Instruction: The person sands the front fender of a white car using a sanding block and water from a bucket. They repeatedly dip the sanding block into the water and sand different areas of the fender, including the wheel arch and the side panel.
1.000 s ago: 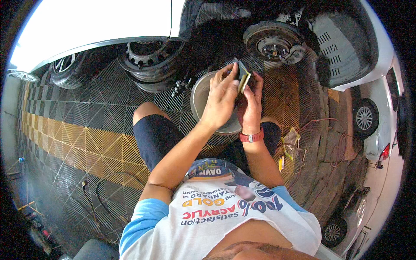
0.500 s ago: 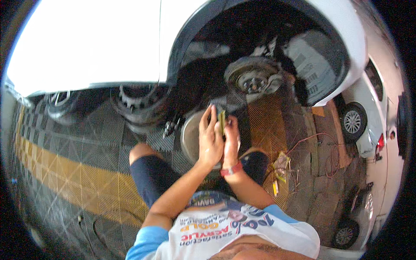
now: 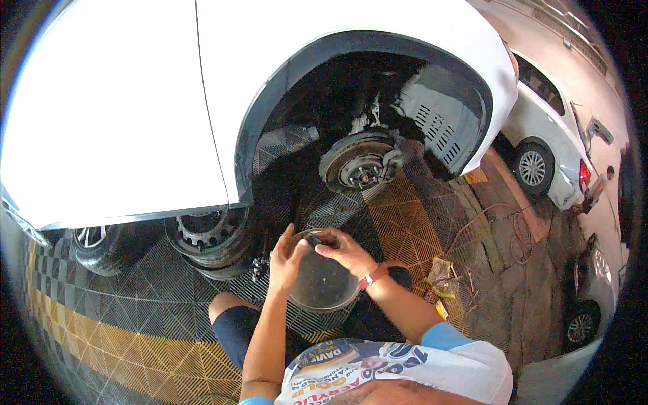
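My right hand point(image 3: 347, 252) pinches a small dark piece point(image 3: 313, 239) between thumb and fingers; its exact kind is too small to make out. Close beside it, my left hand point(image 3: 286, 262) has its index finger and thumb apart, the thumb near the dark piece. Below both hands is a round grey basin point(image 3: 324, 287) with a pale rim, between my knees. Ahead, the bare wheel hub with its brake disc point(image 3: 364, 172) shows inside the wheel arch of a raised white car point(image 3: 135, 121).
Wheels point(image 3: 209, 236) lie under the car's side at left. At right, a yellow packet point(image 3: 442, 278) lies near thin tools, with a red hose point(image 3: 516, 233) coiled beyond. Another white car point(image 3: 540, 128) and a person point(image 3: 599, 189) are further right. Ribbed tiles point(image 3: 135, 304) cover the floor.
My hands were pressed together around something yellow-green; now they are apart, with a small dark piece in the right hand. The yellow-green thing no longer shows there. The view has shifted.
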A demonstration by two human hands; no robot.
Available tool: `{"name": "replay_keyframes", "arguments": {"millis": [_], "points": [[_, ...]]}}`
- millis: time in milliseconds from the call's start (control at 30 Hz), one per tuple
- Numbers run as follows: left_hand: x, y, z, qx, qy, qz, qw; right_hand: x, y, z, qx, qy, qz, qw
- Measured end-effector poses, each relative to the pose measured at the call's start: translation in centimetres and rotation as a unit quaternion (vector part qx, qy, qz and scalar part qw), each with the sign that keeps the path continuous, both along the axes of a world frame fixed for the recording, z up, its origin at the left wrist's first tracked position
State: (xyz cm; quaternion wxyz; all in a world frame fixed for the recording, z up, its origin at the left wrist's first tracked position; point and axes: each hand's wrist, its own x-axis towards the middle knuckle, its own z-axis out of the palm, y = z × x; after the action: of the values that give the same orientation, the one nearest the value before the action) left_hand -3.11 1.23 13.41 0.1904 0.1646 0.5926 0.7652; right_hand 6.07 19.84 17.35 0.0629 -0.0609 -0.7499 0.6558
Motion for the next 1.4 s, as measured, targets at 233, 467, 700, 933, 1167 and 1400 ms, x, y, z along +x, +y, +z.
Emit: {"name": "replay_keyframes", "arguments": {"millis": [233, 467, 700, 933, 1167, 1400], "points": [[-1.8, -2.6, -12.1, -0.409, 0.339, 0.069, 0.845, -6.9, 6.3, 24.2, 0.445, 0.41, -0.256, 0.754], [-0.7, -1.2, -12.6, -0.415, 0.267, 0.074, 0.866, -13.1, 9.3, 42.9, 0.613, 0.52, -0.301, 0.513], [-1.3, -1.1, -13.5, -0.406, 0.248, 0.075, 0.877, -11.8, 20.0, 40.1, 0.719, 0.51, -0.233, 0.411], [-1.1, -1.6, -13.4, -0.402, 0.292, 0.09, 0.863, -14.3, 10.1, 45.1, 0.72, 0.505, -0.181, 0.441], [-1.4, -1.2, -13.1, -0.392, 0.292, 0.086, 0.868, -12.0, 14.2, 44.4, 0.738, 0.481, -0.21, 0.425], [-1.7, -1.9, -13.4, -0.419, 0.302, 0.085, 0.852, -11.5, 14.8, 45.5, 0.742, 0.457, -0.229, 0.434]]}}
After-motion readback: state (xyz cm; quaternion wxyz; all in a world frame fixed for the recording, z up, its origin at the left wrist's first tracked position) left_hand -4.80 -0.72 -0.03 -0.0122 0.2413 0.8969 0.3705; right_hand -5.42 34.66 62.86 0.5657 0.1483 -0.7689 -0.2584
